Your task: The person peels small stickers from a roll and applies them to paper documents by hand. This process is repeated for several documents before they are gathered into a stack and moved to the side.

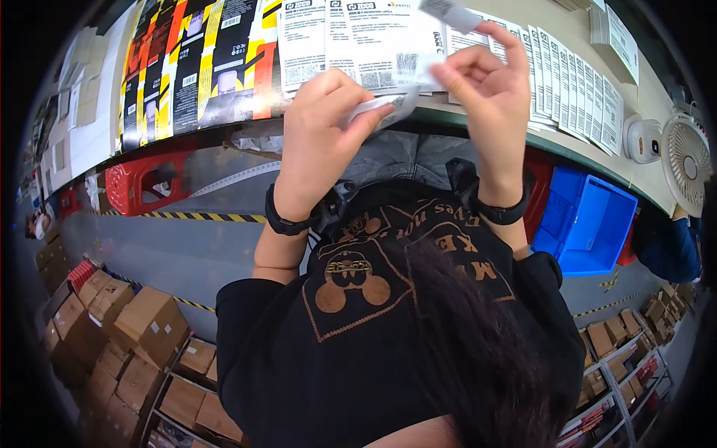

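Label strip (388, 108) | pinched in left hand (321, 134) fingers | right hand (485, 89) peeling

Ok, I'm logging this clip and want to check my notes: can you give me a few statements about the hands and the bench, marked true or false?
1. The left hand holds a white strip of label backing. True.
2. The right hand rests flat on the bench. False: it is raised, pinching a small white label.
3. Both wrists wear dark bands. True.
4. The bin under the bench is green. False: it is blue.
5. A small white fan stands at the right. True.
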Motion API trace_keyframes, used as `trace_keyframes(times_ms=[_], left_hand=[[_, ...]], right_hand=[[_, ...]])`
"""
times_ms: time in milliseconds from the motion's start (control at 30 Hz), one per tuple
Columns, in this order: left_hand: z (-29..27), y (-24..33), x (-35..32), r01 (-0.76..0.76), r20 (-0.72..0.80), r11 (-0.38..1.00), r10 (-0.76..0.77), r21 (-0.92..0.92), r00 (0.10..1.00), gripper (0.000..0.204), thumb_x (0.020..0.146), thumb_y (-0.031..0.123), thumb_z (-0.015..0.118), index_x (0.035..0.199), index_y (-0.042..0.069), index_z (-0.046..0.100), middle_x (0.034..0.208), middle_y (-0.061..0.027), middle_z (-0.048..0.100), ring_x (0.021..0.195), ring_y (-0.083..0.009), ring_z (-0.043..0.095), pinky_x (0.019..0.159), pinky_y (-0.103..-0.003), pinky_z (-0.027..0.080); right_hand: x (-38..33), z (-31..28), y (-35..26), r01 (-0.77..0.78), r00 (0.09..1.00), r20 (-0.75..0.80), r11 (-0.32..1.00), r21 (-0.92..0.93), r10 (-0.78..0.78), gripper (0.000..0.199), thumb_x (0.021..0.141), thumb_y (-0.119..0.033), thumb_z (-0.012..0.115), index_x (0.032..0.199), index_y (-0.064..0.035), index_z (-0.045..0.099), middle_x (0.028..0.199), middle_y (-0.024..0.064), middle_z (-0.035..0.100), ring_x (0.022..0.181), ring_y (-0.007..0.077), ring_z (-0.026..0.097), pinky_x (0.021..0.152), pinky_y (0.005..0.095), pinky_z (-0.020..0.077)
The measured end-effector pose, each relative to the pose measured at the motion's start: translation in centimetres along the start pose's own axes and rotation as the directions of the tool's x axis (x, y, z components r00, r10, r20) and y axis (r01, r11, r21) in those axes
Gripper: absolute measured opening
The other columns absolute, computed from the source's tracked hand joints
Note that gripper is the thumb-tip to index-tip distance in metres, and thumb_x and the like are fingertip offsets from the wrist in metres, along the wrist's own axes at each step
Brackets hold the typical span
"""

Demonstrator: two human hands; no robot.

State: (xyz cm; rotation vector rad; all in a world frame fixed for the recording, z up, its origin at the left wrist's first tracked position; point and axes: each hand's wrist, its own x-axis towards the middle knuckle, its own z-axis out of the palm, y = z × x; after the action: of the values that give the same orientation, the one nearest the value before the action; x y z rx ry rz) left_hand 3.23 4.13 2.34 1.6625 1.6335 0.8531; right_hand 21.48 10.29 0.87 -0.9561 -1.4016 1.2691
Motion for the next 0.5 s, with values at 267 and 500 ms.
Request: trace_keyframes(times_ms=[267,500], left_hand=[[2.5,-2.3,-0.5,-0.412,0.069,0.820,0.421,0.397,0.904,0.015,0.076,0.012,0.062,0.074,-0.001,0.054,0.129,-0.0184,0.043,0.121,-0.0365,0.038,0.102,-0.044,0.030],[3.4,-3.2,-0.9,-0.392,0.118,0.823,0.378,0.411,0.918,0.018,0.072,0.007,0.064,0.074,-0.001,0.047,0.136,-0.0181,0.037,0.127,-0.0379,0.032,0.103,-0.049,0.027]], right_hand=[[4.1,0.0,6.5,0.121,0.983,0.083,0.913,0.390,-0.166,0.057,0.077,0.007,0.060,0.127,-0.0043,0.036,0.072,0.0043,0.057,0.066,0.0084,0.056,0.060,0.0188,0.0454],[4.2,0.6,5.3,0.025,0.991,0.118,0.949,0.313,-0.065,0.058,0.076,0.005,0.063,0.127,-0.0046,0.037,0.071,0.0032,0.057,0.062,0.0066,0.055,0.054,0.0167,0.0428]])
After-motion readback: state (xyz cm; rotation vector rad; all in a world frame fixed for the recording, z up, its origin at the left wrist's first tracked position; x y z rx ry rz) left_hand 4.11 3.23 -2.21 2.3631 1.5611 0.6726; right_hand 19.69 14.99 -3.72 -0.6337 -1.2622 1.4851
